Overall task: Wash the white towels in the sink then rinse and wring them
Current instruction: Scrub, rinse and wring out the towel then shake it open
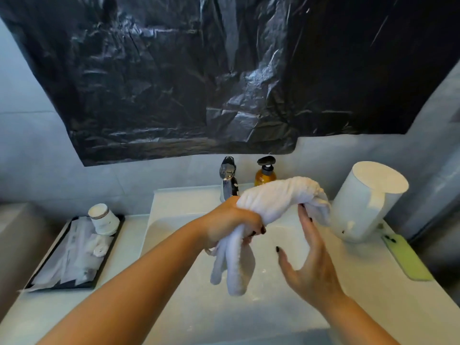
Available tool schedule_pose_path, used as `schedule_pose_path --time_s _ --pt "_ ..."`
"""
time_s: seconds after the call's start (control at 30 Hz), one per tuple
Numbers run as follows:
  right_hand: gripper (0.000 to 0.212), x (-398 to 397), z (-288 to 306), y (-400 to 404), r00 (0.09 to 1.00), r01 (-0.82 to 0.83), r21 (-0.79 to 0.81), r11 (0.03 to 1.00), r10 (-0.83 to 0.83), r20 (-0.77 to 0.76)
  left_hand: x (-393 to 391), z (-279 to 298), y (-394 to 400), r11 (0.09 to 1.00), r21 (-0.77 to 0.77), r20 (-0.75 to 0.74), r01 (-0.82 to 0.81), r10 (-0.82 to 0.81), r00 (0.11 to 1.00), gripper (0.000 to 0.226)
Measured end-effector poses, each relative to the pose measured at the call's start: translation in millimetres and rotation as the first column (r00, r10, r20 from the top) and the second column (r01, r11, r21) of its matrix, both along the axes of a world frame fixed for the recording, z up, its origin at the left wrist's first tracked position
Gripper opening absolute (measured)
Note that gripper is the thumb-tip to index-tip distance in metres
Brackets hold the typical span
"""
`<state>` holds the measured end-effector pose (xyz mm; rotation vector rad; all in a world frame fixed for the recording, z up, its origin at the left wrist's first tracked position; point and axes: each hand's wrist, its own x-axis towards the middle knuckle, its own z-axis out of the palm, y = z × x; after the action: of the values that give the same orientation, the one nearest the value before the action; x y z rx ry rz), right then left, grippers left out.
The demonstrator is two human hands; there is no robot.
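Observation:
A twisted white towel (276, 197) hangs in the air over the white sink (174, 220). My left hand (231, 222) grips it around the middle, and its loose ends dangle below my fist. The other end arches up and to the right. My right hand (308, 250) is held with fingers straight, fingertips touching the underside of that right end. The chrome tap (227, 180) stands behind the towel at the sink's back edge. No water stream is visible.
An amber pump bottle (265, 174) stands beside the tap. A white cylinder (368, 200) sits at the right, with a green phone (405, 256) in front of it. A black tray (74, 255) with paper cups (103, 219) and packets lies left. Black plastic sheeting (224, 70) covers the wall.

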<state>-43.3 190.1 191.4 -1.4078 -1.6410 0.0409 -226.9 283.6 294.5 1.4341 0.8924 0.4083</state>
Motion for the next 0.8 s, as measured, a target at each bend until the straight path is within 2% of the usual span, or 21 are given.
schedule_pose_path --time_s 0.07,0.13,0.2,0.27,0.33,0.4,0.47,0.53,0.57,0.6,0.63,0.67,0.7,0.73,0.77,0.8 --pt "0.066 -11 -8 9 0.982 0.107 0.201 0.974 -0.135 0.135 3 -1 2 0.979 -0.186 0.102 0.085 -0.067 0.993 0.04" --pt "0.08 -17 3 27 0.946 0.172 0.359 0.917 -0.255 0.199 8 0 2 0.913 -0.337 0.219 0.228 -0.16 0.963 0.027" --pt "0.091 -18 22 46 0.923 0.2 0.43 0.88 -0.317 0.22 13 2 1 0.819 -0.397 0.318 0.414 -0.301 0.899 0.029" --pt "0.077 -13 42 61 0.922 0.208 0.493 0.845 -0.338 0.19 14 4 2 0.72 -0.402 0.391 0.566 -0.425 0.817 0.028" --pt "0.049 -5 67 74 0.92 0.159 0.591 0.791 -0.336 0.202 16 8 0 0.66 -0.429 0.422 0.617 -0.458 0.783 0.022" --pt "0.018 5 93 84 0.904 0.043 0.679 0.733 -0.317 0.286 18 13 -3 0.656 -0.459 0.418 0.599 -0.435 0.797 0.022" --pt "0.017 13 114 90 0.883 -0.1 0.651 0.752 -0.235 0.407 15 12 3 0.654 -0.518 0.389 0.551 -0.394 0.833 0.026" --pt "0.014 17 121 92 0.828 -0.214 0.544 0.812 -0.145 0.542 6 14 8 0.686 -0.526 0.312 0.502 -0.394 0.865 0.022" --pt "0.011 18 119 92 0.774 -0.254 0.48 0.84 -0.122 0.621 12 10 15 0.75 -0.526 0.166 0.401 -0.371 0.913 0.02" --pt "0.009 19 116 91 0.701 -0.291 0.419 0.86 -0.106 0.705 14 6 18 0.827 -0.483 -0.059 0.287 -0.357 0.932 0.022" --pt "0.012 20 113 89 0.622 -0.328 0.348 0.878 -0.077 0.779 11 0 16 0.87 -0.449 -0.248 0.205 -0.341 0.907 0.028" --pt "0.018 19 109 88 0.551 -0.35 0.275 0.896 -0.041 0.833 -3 -7 9 0.893 -0.386 -0.315 0.231 -0.363 0.877 0.034" --pt "0.025 19 105 88 0.505 -0.346 0.198 0.917 0.005 0.863 -6 -13 14 0.934 -0.351 -0.406 0.068 -0.218 0.888 0.038" --pt "0.032 15 102 88 0.487 -0.324 0.121 0.938 0.056 0.871 -6 -21 14 0.965 -0.25 -0.541 0.081 -0.209 0.815 0.04" --pt "0.04 11 101 86 0.486 -0.259 0.039 0.965 0.096 0.869 9 -13 24 0.992 -0.123 -0.616 0.006 -0.081 0.783 0.037" --pt "0.044 5 101 84 0.481 -0.168 -0.051 0.984 0.127 0.867 14 -2 24 0.999 -0.003 -0.611 0.051 -0.043 0.79 0.028"
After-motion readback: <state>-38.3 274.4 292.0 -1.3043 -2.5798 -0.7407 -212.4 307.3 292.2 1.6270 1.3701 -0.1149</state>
